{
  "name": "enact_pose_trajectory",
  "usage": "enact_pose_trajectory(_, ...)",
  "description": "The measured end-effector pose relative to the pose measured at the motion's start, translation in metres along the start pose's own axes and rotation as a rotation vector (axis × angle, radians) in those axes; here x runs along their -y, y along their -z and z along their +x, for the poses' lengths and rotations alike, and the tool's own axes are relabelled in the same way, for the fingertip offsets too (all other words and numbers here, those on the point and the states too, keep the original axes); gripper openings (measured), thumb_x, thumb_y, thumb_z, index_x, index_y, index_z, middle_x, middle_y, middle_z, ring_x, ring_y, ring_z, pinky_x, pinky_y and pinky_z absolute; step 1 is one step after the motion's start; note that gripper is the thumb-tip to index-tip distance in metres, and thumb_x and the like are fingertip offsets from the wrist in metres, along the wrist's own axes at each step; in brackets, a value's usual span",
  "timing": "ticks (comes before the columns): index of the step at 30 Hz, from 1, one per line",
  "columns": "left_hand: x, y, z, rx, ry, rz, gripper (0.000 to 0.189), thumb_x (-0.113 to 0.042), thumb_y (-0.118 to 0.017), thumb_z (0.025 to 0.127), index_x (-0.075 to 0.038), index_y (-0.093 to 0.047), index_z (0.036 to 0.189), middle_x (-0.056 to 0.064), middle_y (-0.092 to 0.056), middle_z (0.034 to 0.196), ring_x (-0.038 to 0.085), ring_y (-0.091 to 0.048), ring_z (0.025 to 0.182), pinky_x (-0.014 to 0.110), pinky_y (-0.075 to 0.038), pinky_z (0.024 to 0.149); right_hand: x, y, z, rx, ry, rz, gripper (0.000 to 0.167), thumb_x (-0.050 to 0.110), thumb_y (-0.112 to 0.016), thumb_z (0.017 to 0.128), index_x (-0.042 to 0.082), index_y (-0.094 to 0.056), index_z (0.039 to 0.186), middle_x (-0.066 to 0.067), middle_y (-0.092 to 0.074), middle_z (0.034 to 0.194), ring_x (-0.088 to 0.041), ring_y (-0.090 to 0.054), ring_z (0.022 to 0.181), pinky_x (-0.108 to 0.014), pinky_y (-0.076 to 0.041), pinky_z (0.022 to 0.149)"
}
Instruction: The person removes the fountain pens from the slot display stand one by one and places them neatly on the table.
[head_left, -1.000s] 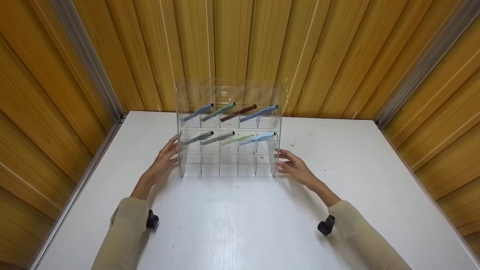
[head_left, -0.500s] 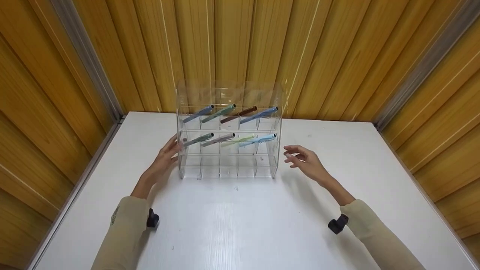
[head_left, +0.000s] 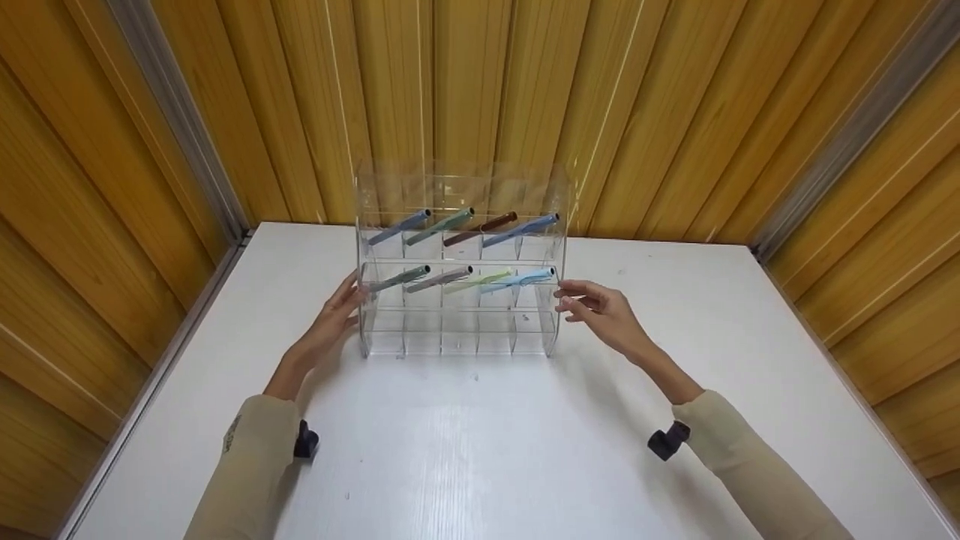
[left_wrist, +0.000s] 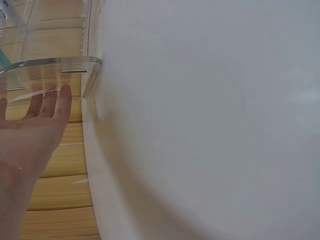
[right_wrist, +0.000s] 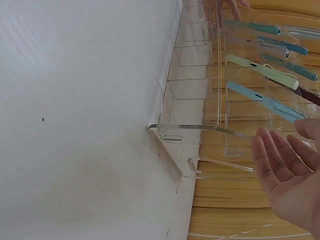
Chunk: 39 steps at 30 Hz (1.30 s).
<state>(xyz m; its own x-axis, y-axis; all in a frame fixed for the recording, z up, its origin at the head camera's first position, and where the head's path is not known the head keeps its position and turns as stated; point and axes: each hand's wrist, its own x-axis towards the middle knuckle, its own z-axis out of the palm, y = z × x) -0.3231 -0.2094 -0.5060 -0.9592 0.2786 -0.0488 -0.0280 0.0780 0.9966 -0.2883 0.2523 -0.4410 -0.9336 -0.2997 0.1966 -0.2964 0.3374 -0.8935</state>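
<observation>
A clear acrylic pen rack (head_left: 460, 331) stands on the white table. Its top row bears a blue pen (head_left: 400, 227), a green pen (head_left: 440, 226), a brown pen (head_left: 481, 229) and another blue pen (head_left: 521, 229). Below them lie a dark green pen (head_left: 400, 278), a greyish pen (head_left: 439, 280), a lime pen (head_left: 478, 281) and a light blue pen (head_left: 519, 280). My left hand (head_left: 330, 319) rests its extended fingers against the left side panel. On the right, my right hand (head_left: 604, 311) has loosely bent fingers at the panel's edge, beside the light blue pen.
The white table (head_left: 450, 450) spreads in front of the rack. Yellow wood-look panels (head_left: 465, 90) rise close behind it and along both sides. Grey metal posts (head_left: 180, 112) mark the corners. The lowest tier of the rack bears no pens.
My right hand drew away from the rack's right side, then came back to it, a little farther up the panel than before. The left hand, rack and pens kept their places.
</observation>
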Motion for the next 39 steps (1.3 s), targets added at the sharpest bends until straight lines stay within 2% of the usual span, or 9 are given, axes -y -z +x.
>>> enact_pose_trajectory(3,0.001,0.0,-0.003,-0.008,0.01,0.017,0.067,-0.044,-0.037,0.114,-0.027,-0.004,0.17,0.012,-0.007,0.178,0.036,-0.006,0.164,0.059,-0.014,0.132,0.003,-0.007,0.006,-0.007,0.003,0.015,0.041,0.01,-0.061,0.107,-0.007,-0.057,0.144,-0.028,-0.066,0.133,-0.015,-0.075,0.105,-0.023,-0.062,0.087)
enact_pose_trajectory(8,0.001,-0.002,-0.005,-0.001,0.02,0.069,0.069,-0.05,-0.033,0.114,-0.028,0.001,0.17,0.012,0.0,0.178,0.038,-0.002,0.164,0.058,-0.012,0.132,0.005,-0.015,0.013,-0.04,-0.013,0.07,0.044,0.01,-0.063,0.106,-0.006,-0.054,0.146,-0.028,-0.066,0.126,-0.012,-0.077,0.097,-0.026,-0.064,0.083)
enact_pose_trajectory(14,0.0,-0.003,-0.007,-0.023,0.029,0.102,0.07,-0.053,-0.028,0.113,-0.028,0.004,0.17,0.014,0.0,0.177,0.04,-0.004,0.164,0.059,-0.012,0.131,0.009,-0.025,0.02,-0.013,-0.034,0.166,0.046,0.009,-0.062,0.106,-0.008,-0.05,0.147,-0.026,-0.068,0.124,-0.009,-0.077,0.087,-0.028,-0.065,0.078)
enact_pose_trajectory(24,-0.002,-0.007,-0.005,-0.03,0.007,0.098,0.067,-0.05,-0.027,0.114,-0.028,0.002,0.17,0.017,-0.007,0.177,0.041,-0.01,0.163,0.06,-0.013,0.131,0.009,-0.036,0.033,-0.018,-0.075,0.233,0.045,0.013,-0.062,0.106,-0.002,-0.053,0.148,-0.017,-0.076,0.114,-0.011,-0.078,0.08,-0.027,-0.065,0.072)
enact_pose_trajectory(30,-0.001,-0.006,-0.003,-0.025,0.014,0.078,0.067,-0.049,-0.029,0.114,-0.028,0.001,0.17,0.018,-0.009,0.176,0.04,-0.008,0.163,0.06,-0.012,0.131,0.005,-0.04,0.037,-0.039,-0.089,0.245,0.041,0.013,-0.062,0.107,-0.004,-0.055,0.144,-0.006,-0.078,0.102,-0.011,-0.078,0.079,-0.028,-0.065,0.073)
enact_pose_trajectory(36,0.0,-0.005,-0.002,-0.032,0.025,0.066,0.067,-0.048,-0.03,0.114,-0.028,-0.001,0.17,0.017,-0.011,0.176,0.038,-0.003,0.164,0.06,-0.01,0.132,0.006,-0.041,0.036,-0.057,-0.075,0.26,0.039,0.011,-0.06,0.107,-0.006,-0.056,0.142,-0.003,-0.077,0.098,-0.01,-0.078,0.077,-0.027,-0.065,0.072)
enact_pose_trajectory(39,0.001,-0.006,-0.001,-0.032,0.033,0.07,0.068,-0.05,-0.031,0.113,-0.029,0.0,0.17,0.014,-0.007,0.177,0.037,-0.001,0.164,0.059,-0.009,0.132,0.007,-0.041,0.033,-0.078,-0.066,0.247,0.038,0.011,-0.061,0.107,-0.005,-0.057,0.141,-0.002,-0.076,0.097,-0.009,-0.077,0.076,-0.026,-0.065,0.071)
